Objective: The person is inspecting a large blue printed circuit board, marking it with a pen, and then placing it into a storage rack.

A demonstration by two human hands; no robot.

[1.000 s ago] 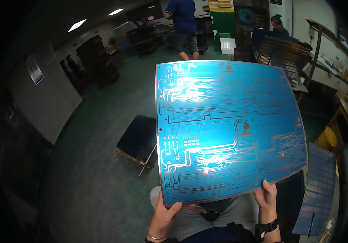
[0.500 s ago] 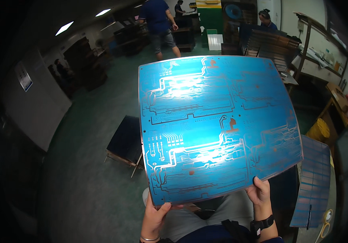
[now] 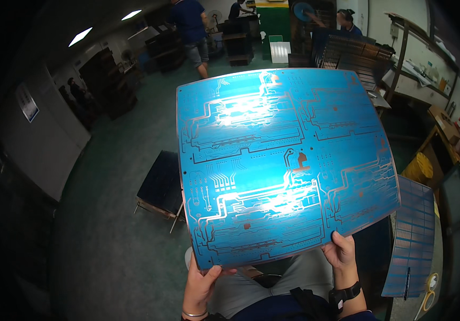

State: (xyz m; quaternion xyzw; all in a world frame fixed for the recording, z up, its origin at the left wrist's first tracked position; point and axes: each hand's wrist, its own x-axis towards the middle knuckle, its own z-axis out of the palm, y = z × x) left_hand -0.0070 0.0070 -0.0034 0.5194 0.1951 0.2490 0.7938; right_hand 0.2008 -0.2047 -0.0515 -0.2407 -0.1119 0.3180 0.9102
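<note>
Holding a big blue circuit board (image 3: 286, 166) up in front of the face, the person grips it only at its bottom edge. The left hand (image 3: 200, 283) is closed on the lower left corner, thumb on the front, near the bottom middle of the frame. The right hand (image 3: 341, 251) is closed on the lower right part of the edge, with a black watch (image 3: 344, 294) on that wrist at the bottom of the frame. The board fills the middle of the frame and leans back a little, so the ceiling lights shine off it in bright white patches. It is thin and wide, and I think it could bend or wobble, because most of it sticks up past the two hands with nothing under it. If one hand loosens, the board could tip sideways and fall to the green floor (image 3: 107, 257). Fingers on the front could also leave marks on the shiny lines. A dark stack on a low stand (image 3: 161, 184) sits on the floor at the left of the board, and another blue sheet (image 3: 413, 235) stands at the lower right. Other people (image 3: 190, 27) work far off at the top of the frame.
</note>
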